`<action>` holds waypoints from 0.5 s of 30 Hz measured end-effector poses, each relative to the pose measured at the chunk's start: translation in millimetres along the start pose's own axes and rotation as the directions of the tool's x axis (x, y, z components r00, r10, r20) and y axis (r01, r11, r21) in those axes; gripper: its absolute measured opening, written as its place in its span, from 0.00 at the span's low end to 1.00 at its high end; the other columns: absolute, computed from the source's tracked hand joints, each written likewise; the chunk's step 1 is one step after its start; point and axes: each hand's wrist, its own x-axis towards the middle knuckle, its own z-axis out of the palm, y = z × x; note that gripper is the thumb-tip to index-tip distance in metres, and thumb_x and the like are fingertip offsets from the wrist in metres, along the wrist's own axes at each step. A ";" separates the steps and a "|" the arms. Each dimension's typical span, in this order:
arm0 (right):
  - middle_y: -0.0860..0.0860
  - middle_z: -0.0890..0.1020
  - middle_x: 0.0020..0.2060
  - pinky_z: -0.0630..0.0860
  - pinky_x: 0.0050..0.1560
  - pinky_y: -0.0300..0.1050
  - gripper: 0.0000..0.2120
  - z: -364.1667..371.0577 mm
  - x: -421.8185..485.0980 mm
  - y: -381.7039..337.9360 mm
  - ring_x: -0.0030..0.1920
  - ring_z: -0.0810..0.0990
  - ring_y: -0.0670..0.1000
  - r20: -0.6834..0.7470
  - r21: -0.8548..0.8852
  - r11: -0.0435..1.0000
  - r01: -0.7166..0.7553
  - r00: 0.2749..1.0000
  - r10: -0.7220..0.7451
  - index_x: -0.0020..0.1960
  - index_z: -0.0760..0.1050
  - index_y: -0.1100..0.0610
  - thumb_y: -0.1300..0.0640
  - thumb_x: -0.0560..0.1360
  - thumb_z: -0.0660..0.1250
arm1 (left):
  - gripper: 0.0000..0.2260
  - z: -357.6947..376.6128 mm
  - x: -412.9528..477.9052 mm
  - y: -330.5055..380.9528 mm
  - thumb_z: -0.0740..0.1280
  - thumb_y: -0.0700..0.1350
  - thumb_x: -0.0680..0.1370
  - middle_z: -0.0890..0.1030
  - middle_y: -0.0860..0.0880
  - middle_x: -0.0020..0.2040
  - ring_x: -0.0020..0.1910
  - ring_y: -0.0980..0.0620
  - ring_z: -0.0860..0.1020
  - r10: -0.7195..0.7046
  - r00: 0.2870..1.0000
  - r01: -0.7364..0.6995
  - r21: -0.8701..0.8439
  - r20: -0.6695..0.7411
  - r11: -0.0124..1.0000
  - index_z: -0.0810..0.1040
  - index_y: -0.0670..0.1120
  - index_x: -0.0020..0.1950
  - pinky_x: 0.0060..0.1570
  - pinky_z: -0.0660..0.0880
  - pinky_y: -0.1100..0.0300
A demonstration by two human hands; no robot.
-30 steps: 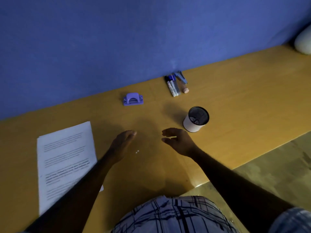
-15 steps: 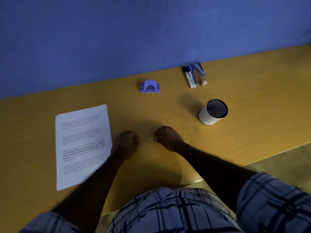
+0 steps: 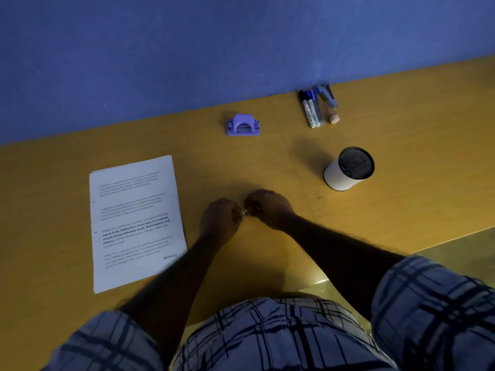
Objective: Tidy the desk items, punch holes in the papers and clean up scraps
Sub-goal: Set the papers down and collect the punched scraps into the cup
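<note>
A: Head view, what are the hands doing?

B: Left hand (image 3: 218,218) and right hand (image 3: 269,207) are curled, knuckles up, fingertips meeting low on the desk (image 3: 401,145). Tiny white paper scraps (image 3: 245,212) sit right between the fingertips. Can't tell which hand actually pinches them.

A: Rest of the task items?

B: Papers (image 3: 135,223) lie flat in a stack just left of the left hand, printed side up. Purple hole punch (image 3: 243,126) sits behind the hands, near the blue wall (image 3: 187,49). Markers (image 3: 310,108) and a stapler (image 3: 328,96) lie against the wall, far right. White cup with black mesh inside (image 3: 348,168) stands in front of them, right of the hands.
</note>
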 end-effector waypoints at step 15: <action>0.47 0.77 0.52 0.76 0.44 0.44 0.05 2.5 12.9 -2.8 0.51 0.78 0.50 0.099 -0.017 1.000 0.001 0.995 0.001 0.53 0.77 0.49 0.54 0.78 0.65 | 0.06 2.1 10.0 6.4 0.68 0.48 0.76 0.79 0.52 0.50 0.47 0.51 0.78 0.011 0.999 -0.013 0.063 0.032 0.998 0.82 0.53 0.51 0.45 0.75 0.55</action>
